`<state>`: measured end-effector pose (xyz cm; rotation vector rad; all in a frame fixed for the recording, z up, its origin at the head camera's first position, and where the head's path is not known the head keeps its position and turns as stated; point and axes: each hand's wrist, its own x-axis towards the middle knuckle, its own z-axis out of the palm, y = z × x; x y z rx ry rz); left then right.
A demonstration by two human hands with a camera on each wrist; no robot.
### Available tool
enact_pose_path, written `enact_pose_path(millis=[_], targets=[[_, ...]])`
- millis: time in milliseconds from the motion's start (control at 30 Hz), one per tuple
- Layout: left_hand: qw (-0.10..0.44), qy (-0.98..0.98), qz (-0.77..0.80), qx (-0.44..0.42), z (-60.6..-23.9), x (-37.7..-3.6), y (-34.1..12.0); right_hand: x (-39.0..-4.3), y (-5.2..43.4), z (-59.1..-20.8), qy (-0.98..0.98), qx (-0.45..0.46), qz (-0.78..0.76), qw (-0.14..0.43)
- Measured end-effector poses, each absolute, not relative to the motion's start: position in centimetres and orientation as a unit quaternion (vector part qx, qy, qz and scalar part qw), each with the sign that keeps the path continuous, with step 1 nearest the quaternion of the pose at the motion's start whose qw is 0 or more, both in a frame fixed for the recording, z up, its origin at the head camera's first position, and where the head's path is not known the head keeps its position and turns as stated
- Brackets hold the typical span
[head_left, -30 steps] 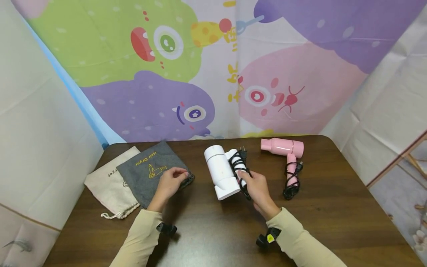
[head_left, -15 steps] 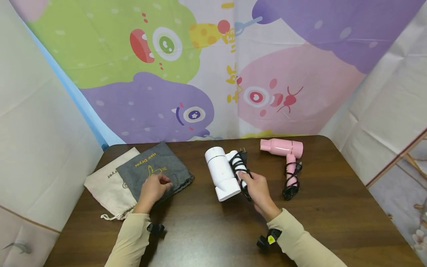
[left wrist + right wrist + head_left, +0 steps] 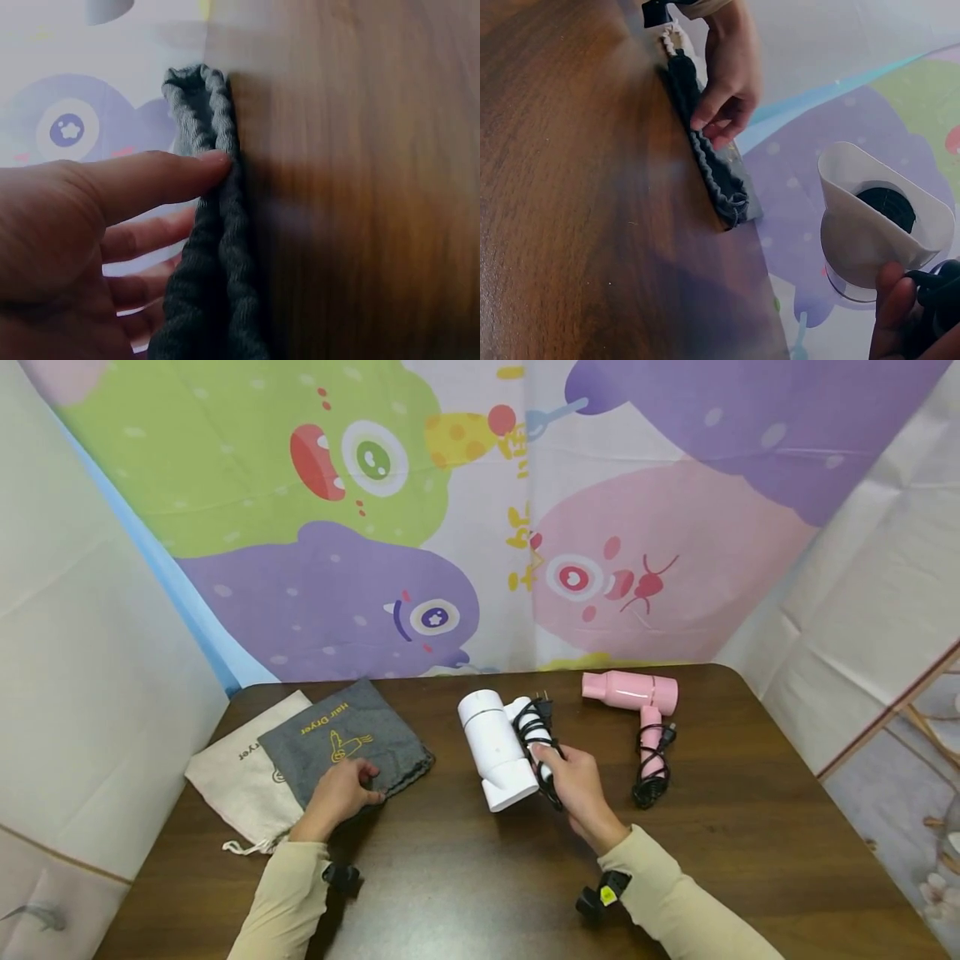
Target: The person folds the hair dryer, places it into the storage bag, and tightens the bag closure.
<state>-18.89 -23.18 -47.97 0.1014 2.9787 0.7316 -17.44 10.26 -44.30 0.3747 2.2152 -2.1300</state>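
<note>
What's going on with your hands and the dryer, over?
Left hand pinching the grey bag's edge. Right hand gripping the white dryer's handle, cord wrapped on it. Pink dryer off to the side, nothing blocking. Over.

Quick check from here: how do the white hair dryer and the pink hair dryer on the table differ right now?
The white hair dryer is bulkier; the pink hair dryer is slimmer. The right hand grips the white one at its cord-wrapped handle; the pink one lies untouched, further right. The white one's barrel points toward the wall; the pink one's barrel lies crosswise, its handle toward the person. Both lie on the table with a black cord wound round the handle.
</note>
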Motion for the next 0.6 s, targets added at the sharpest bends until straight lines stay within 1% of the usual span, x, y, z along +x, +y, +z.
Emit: enact_pose_path(millis=[200,600], targets=[[0.046,0.973,0.221,0.048,-47.93,-18.78,-23.41,-17.42,10.33,-44.28,0.713,0.123,-0.69,0.027],[0.023,0.981,0.175,0.086,-47.79,-18.69,-23.48,-17.39,10.57,-44.12,0.715,0.12,-0.688,0.033]])
